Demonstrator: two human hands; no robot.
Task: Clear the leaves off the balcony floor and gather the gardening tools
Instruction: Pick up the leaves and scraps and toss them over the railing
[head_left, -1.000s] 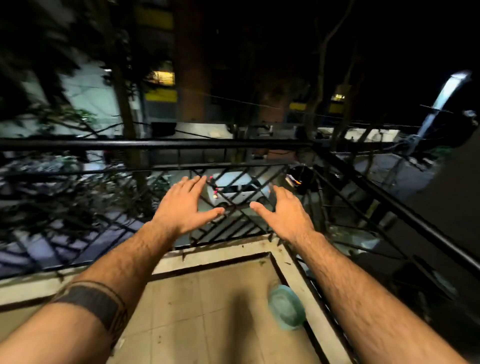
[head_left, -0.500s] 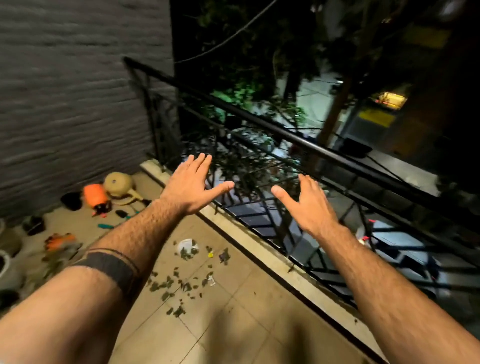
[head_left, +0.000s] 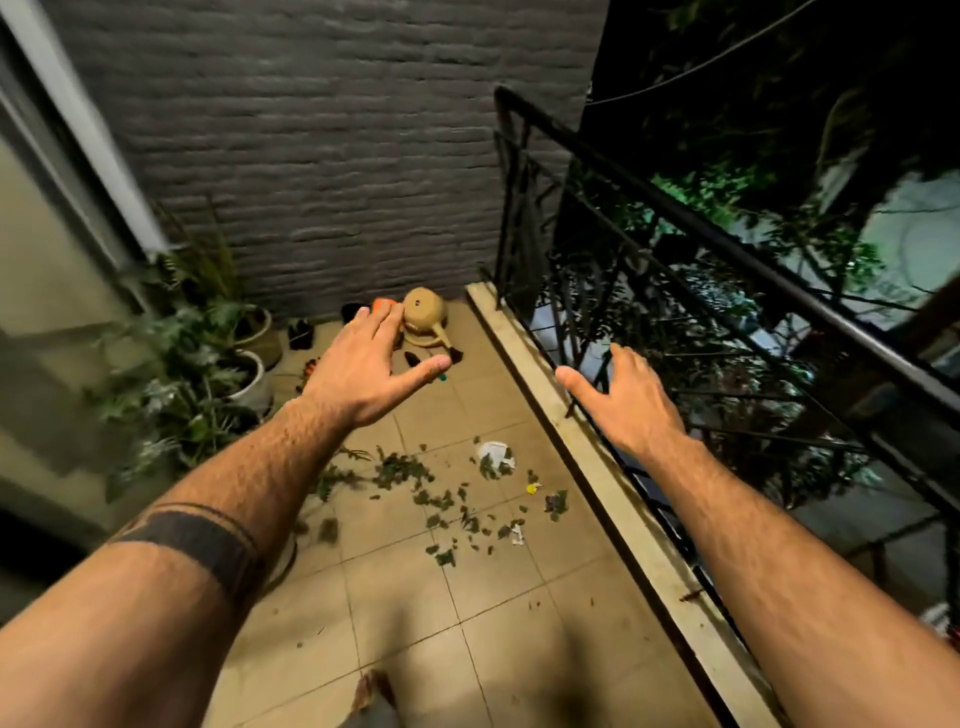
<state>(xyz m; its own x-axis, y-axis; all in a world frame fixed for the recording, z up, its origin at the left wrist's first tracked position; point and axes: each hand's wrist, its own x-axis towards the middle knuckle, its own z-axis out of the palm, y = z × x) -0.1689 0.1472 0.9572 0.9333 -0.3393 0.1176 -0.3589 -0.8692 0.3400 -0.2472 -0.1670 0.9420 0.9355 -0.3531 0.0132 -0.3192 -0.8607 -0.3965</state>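
Green leaves (head_left: 441, 499) lie scattered over the beige tiled balcony floor (head_left: 509, 613), with a crumpled white scrap (head_left: 493, 451) and a small yellow bit (head_left: 532, 488) among them. At the far end by the grey wall sit a tan watering can (head_left: 425, 315), an orange item (head_left: 382, 303) and small dark tools (head_left: 456, 355), partly hidden behind my left hand (head_left: 363, 369). Both hands are held out in the air with fingers spread and hold nothing. My right hand (head_left: 623, 400) hovers over the stone ledge (head_left: 597, 467).
A black metal railing (head_left: 727, 244) runs along the right side above the ledge. Potted plants (head_left: 208, 353) crowd the left side near a door frame. A dark small pot (head_left: 300, 333) stands by the wall.
The view has swung left from the street and railing to the balcony's far end. The wall, plants and tools now sit ahead. Both hands stay outstretched and empty.
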